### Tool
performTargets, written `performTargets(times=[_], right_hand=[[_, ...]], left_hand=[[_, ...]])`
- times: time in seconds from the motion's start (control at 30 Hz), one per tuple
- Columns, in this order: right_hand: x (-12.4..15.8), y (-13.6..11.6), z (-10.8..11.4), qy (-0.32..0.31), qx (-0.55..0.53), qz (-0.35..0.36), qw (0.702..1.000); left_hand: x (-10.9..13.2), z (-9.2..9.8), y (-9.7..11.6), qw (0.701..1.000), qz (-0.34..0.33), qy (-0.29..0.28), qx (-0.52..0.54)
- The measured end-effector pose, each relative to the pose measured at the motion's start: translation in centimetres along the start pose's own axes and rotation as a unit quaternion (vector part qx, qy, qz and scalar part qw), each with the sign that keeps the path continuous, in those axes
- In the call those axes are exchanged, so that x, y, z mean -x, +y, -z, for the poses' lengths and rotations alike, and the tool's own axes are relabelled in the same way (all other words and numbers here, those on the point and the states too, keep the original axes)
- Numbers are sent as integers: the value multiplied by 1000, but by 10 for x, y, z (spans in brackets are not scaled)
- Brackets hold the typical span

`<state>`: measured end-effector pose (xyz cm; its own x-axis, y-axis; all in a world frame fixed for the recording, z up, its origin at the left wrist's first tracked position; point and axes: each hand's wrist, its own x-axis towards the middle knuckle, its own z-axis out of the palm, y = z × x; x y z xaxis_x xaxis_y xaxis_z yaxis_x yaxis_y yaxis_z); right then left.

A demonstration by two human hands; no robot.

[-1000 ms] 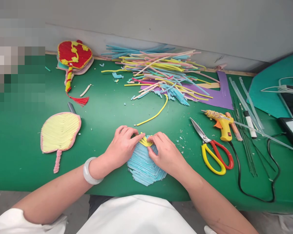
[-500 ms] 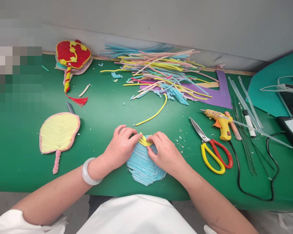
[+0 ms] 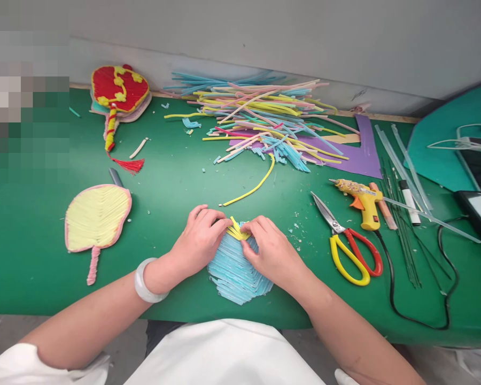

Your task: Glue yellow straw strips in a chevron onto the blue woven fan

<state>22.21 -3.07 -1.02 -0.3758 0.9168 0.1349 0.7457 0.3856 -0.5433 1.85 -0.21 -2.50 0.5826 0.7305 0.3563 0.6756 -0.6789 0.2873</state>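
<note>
Where the blue panel [image 3: 240, 275] runs lengthwise toward the near edge of the tabletop [image 3: 168, 187], the left hand [image 3: 194, 239] and right hand [image 3: 276, 247], equally near, pinch yellow strips [image 3: 236, 232] between their fingers at its far end.

- Near the front edge of the tabletop [image 3: 176, 160]: the panel [image 3: 240, 275], short strips [image 3: 235, 232] on its far end between left fingers [image 3: 221, 229] and right fingers [image 3: 253, 228].
- Left of the panel: a single fan [image 3: 98, 219]; behind that, a tasselled fan [image 3: 120, 88] atop others.
- Beyond the panel: a lone stem [image 3: 254, 188], then the stem pile [image 3: 260, 104], partly on a sheet [image 3: 371, 152].
- Right: scissors [image 3: 336, 228], then glue gun [image 3: 366, 205], then wires [image 3: 401, 230].
</note>
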Motion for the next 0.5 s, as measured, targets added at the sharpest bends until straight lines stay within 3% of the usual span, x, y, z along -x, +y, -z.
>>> performTargets(times=[0.23, 0.5], right_hand=[[0, 0, 1, -1, -3, 1, 1000], [0, 0, 1, 1, 3, 5, 1000]], left_hand=[[-1, 3, 0, 999, 36, 25, -5], [-1, 4, 1, 999, 31, 12, 25]])
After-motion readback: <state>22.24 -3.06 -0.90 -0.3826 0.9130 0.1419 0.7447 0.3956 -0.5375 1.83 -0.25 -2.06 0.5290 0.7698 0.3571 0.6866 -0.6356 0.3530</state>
